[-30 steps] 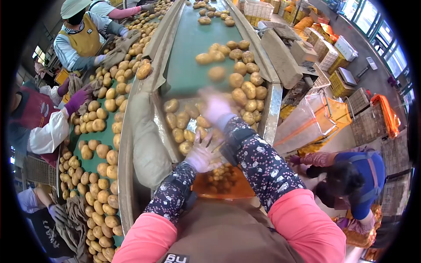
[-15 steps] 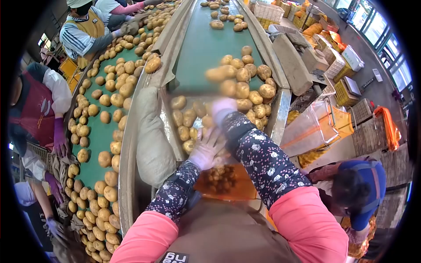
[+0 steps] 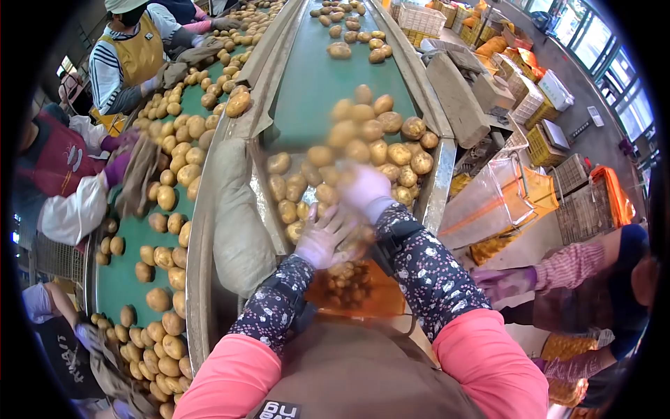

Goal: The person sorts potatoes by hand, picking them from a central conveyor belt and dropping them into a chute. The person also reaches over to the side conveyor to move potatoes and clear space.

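Note:
My gloved left hand (image 3: 322,238) has its fingers spread at the lower end of a metal-sided chute (image 3: 440,178), close to several potatoes. My gloved right hand (image 3: 366,187) is beside it, at the near side of a potato pile (image 3: 399,153); motion blur hides its fingers. Some potatoes at the pile's far left are smeared too. Behind the pile runs a green conveyor belt (image 3: 314,94). Under my hands hangs or stands an orange bag-like container (image 3: 392,297) with potatoes (image 3: 345,285) inside, partly hidden by my forearms.
Left of the chute lies a grey stuffed cloth (image 3: 239,223). Beyond it, a second green belt (image 3: 129,283) carries potatoes, with co-workers along its side. At right, a person's gloved hand (image 3: 506,283) is near my forearm. Crates (image 3: 586,206) and an orange-and-clear bag (image 3: 488,199) stand there.
My right hand has shifted slightly right and down. More potatoes have come down the belt. The person at right has moved and reaches toward my side; a left co-worker now reaches over the belt.

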Available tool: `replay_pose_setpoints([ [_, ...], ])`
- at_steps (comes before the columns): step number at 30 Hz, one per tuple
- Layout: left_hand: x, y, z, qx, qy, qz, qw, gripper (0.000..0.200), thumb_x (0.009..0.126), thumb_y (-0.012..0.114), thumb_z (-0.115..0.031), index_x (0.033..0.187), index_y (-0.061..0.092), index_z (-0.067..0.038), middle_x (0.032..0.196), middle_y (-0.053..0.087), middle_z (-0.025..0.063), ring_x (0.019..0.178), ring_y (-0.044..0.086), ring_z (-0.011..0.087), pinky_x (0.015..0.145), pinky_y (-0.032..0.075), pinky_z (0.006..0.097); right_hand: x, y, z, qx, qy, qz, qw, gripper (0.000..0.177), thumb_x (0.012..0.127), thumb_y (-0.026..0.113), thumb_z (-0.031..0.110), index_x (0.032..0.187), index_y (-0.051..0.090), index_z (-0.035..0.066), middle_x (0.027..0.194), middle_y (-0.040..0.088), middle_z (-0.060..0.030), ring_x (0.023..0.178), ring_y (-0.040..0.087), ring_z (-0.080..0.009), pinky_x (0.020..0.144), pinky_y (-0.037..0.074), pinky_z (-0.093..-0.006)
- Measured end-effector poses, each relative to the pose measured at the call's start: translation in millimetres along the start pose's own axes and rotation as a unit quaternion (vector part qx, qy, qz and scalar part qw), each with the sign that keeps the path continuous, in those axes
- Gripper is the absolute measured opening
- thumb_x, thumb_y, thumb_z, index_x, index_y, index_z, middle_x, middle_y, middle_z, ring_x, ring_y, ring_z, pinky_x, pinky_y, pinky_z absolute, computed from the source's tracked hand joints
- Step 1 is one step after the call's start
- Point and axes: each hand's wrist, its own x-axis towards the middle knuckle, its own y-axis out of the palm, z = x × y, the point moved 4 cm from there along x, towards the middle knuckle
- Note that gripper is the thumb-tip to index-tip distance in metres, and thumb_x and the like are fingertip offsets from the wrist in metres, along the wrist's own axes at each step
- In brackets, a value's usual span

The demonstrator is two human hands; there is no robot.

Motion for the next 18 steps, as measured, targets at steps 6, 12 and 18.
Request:
replay_pose_setpoints([
  [6, -2.5, -3.5, -7.4, 0.008, 0.072, 0.001, 0.997, 0.069, 0.083, 0.061, -0.058, 0.141, 0.052, -0.022, 0.146, 0.047, 0.0064, 0.137, 0.04, 0.0317, 0.114, 0.019, 0.0656, -25.4, -9.3, -13.6, 0.517, 0.142, 0.105, 0.838, 0.038, 0.089, 0.062, 0.029, 0.122, 0.057, 0.012, 0.105, 0.067, -0.009, 0.091, 0.067, -0.0256, 0.075, 0.055, -0.0383],
  [12, -12.0, 12.4, -1.9, -0.034, 0.032, -0.021, 0.999, 0.06, 0.085, 0.062, -0.053, 0.137, 0.056, -0.022, 0.146, 0.047, 0.0077, 0.132, 0.043, 0.0321, 0.107, 0.03, 0.0572, -47.0, -2.4, -12.9, 0.826, 0.238, 0.117, 0.498, 0.038, 0.1, 0.052, 0.036, 0.13, 0.056, 0.013, 0.116, 0.064, -0.0122, 0.099, 0.064, -0.0271, 0.076, 0.056, -0.0399],
  [18, -3.2, 5.4, 4.3, 0.034, -0.024, -0.088, 0.995, 0.062, 0.083, 0.064, -0.054, 0.135, 0.058, -0.019, 0.154, 0.037, 0.0157, 0.142, 0.029, 0.0406, 0.113, 0.023, 0.0576, -58.5, 12.1, -29.1, 0.898, 0.124, 0.273, 0.322, 0.041, 0.101, 0.05, 0.045, 0.126, 0.061, 0.015, 0.122, 0.065, -0.0067, 0.095, 0.064, -0.0205, 0.076, 0.053, -0.0424],
])
